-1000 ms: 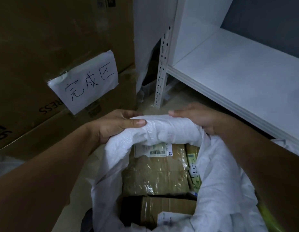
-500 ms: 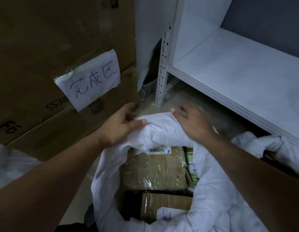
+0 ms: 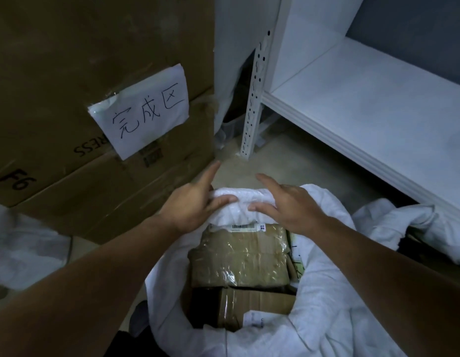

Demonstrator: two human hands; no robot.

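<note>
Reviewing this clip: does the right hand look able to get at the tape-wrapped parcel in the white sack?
Probably yes. The right hand is open at the rim of the white sack, and the tape-wrapped parcel lies uncovered just below it in the open mouth.

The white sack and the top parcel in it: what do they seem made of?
The white sack looks like woven plastic fabric, matte: a grainy texture, stiff folds at the rolled rim. The top parcel is brown cardboard, apparently wrapped in clear glossy tape or film: wrinkled highlights shine.
</note>
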